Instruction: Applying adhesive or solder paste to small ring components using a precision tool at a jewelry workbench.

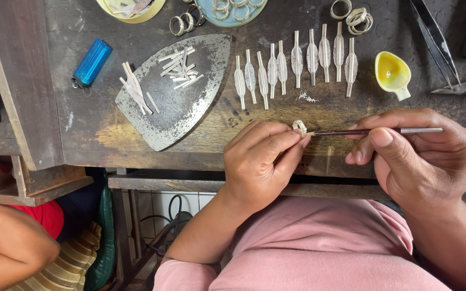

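Ring piece (299, 126) near bench edge (190, 157)

A small pale silver-white piece (299, 126) is pinched in the left hand (260, 161), and a brush (373, 131) with a dark reddish-brown handle and a silver-grey metal end is held in the right hand (422, 156). A row of whitish-silver leaf-shaped blanks (296, 62) is laid out on the dark brown, worn wooden bench (82, 124), beside a mottled grey, speckled metal plate (182, 102), a translucent blue lighter (92, 62) and a bright yellow small cup (392, 74). A pink garment (319, 248) is worn below, and red cloth (47, 215) is seen at the lower left.
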